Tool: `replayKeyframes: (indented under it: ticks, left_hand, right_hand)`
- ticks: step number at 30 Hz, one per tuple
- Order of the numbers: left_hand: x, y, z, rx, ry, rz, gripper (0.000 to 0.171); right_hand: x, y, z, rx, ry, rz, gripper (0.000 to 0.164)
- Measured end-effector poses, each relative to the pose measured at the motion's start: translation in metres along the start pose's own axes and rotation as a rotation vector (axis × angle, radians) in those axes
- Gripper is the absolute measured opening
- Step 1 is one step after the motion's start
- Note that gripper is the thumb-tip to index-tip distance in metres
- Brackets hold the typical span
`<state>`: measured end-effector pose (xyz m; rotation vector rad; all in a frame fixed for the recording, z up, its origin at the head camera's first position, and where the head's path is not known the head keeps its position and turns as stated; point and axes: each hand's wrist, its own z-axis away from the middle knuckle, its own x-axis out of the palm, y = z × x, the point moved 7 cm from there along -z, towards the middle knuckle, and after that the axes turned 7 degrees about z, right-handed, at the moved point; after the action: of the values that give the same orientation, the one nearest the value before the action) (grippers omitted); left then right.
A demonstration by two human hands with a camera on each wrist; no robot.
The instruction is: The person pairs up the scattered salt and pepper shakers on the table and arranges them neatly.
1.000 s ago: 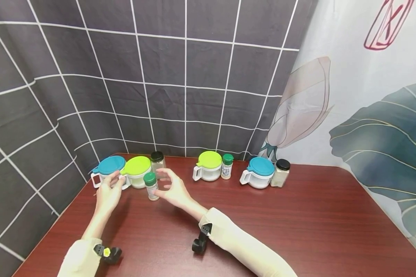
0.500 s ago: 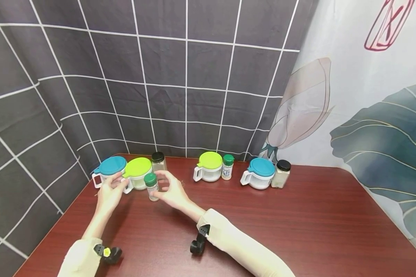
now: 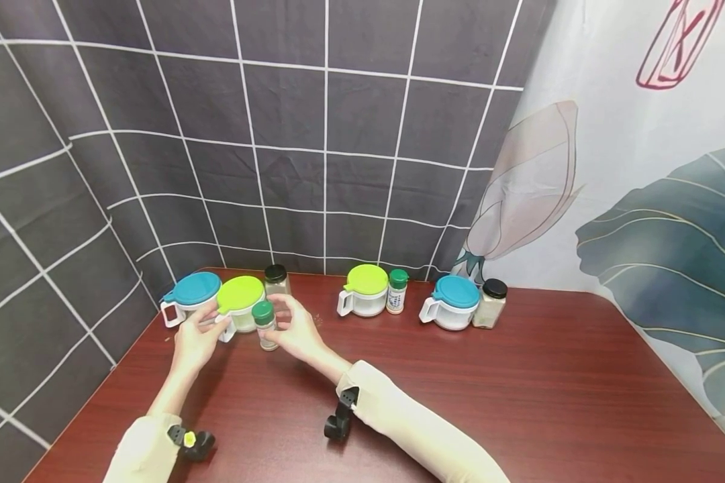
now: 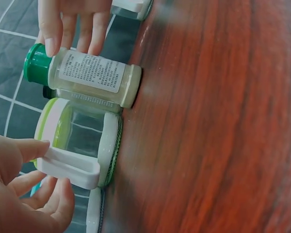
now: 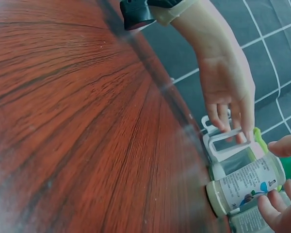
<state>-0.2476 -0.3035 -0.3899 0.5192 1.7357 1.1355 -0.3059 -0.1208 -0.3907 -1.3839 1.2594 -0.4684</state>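
A glass seasoning jar with a lime lid (image 3: 242, 293) and white handle (image 4: 70, 167) stands at the left back of the table. My left hand (image 3: 195, 341) pinches that handle, thumb on one side and fingers curled at the other. Just right of it stands a spice shaker (image 3: 266, 334) with a green cap and a printed label (image 4: 92, 72). My right hand (image 3: 299, 333) holds the shaker near its cap, thumb in front and fingers round the far side. The shaker is upright on the table.
Left of the lime-lidded jar is a blue-lidded jar (image 3: 195, 288); behind the shaker, a black-capped bottle (image 3: 276, 278). Farther right stand another lime-lidded jar (image 3: 367, 280), a green-capped shaker (image 3: 397, 295), a blue-lidded jar (image 3: 456, 292) and a black-capped bottle (image 3: 491, 308). A tiled-pattern curtain (image 3: 290, 174) hangs behind.
The handle of the lime-lidded jar has swung a little toward the front right, with my left hand following it. My right hand has closed slightly on the shaker, which stays in place.
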Motion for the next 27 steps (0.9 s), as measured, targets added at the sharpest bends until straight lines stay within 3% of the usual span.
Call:
replayKeyframes:
  ticks: [5,27]
  left_hand:
    - [0.000,0.002,0.003,0.032,0.020,-0.015,0.044]
    - [-0.002,-0.004,0.004,0.002,0.003,-0.038,0.038]
  right_hand:
    - [0.003,0.000,-0.001,-0.005,-0.008,0.051,0.058]
    - [0.013,0.004,-0.002,-0.004,-0.058,0.050,0.048]
